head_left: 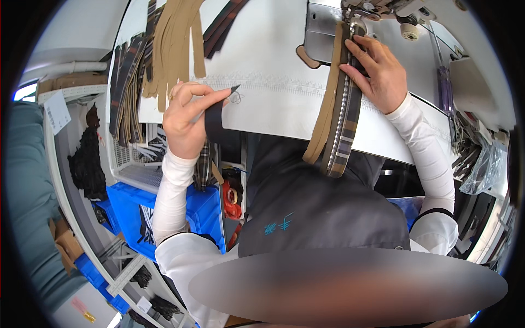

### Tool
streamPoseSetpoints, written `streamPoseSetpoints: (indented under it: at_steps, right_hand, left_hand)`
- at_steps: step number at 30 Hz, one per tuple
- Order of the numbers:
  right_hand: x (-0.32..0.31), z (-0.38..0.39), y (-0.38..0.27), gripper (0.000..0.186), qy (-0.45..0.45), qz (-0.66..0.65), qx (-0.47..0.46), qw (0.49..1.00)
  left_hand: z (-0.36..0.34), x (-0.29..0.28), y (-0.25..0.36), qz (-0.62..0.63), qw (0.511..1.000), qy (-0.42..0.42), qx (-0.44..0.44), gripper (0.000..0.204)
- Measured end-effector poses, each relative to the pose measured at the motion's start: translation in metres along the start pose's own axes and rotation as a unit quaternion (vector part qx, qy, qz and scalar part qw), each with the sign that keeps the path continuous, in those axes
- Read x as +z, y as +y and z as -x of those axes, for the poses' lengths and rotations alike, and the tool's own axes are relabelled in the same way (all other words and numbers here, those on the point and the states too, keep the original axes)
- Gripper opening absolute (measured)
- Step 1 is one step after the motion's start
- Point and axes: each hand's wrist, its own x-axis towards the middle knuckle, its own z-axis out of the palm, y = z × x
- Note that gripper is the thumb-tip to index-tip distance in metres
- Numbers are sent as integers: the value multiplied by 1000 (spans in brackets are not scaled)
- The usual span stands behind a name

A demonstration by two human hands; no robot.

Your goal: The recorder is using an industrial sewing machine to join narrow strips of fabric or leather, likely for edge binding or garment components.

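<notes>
My left hand (188,112) is closed, thumb and forefinger pinching a dark fabric strip (214,124). Its dark tip sticks out past the fingertips, and the rest hangs below beside the palm. On the right, my right hand (380,71) grips a long metal zipper (343,104) with thumb and fingertips pressed on it. Dark and plaid fabric runs along the zipper, and a tan strip (324,112) lies along its left side. Their upper ends reach under the sewing machine (358,22); their lower ends hang over the table edge toward my lap.
Bundles of tan strips (176,44) and plaid strips (128,87) lie at the white table's (268,109) left. A blue bin (205,213) and a white basket (123,164) stand below. A clear plastic bag (484,167) hangs at the right.
</notes>
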Motion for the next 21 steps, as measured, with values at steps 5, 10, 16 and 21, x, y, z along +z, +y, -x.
streamPoseSetpoints:
  at_steps: [5,10,16,21]
  right_hand:
    - [0,-1,3,44,-1,14,-10,1000]
    - [0,-1,1,45,-8,-11,16,1000]
    - [1,3,4,46,-9,-13,15,1000]
    - [0,3,3,47,-14,-24,25,999]
  left_hand:
    - [-41,43,17,-14,988,35,148,36]
    - [-101,101,20,-44,943,41,327,33]
    - [-126,138,11,-111,913,24,393,29]
    - [-127,145,2,-78,937,-22,340,28]
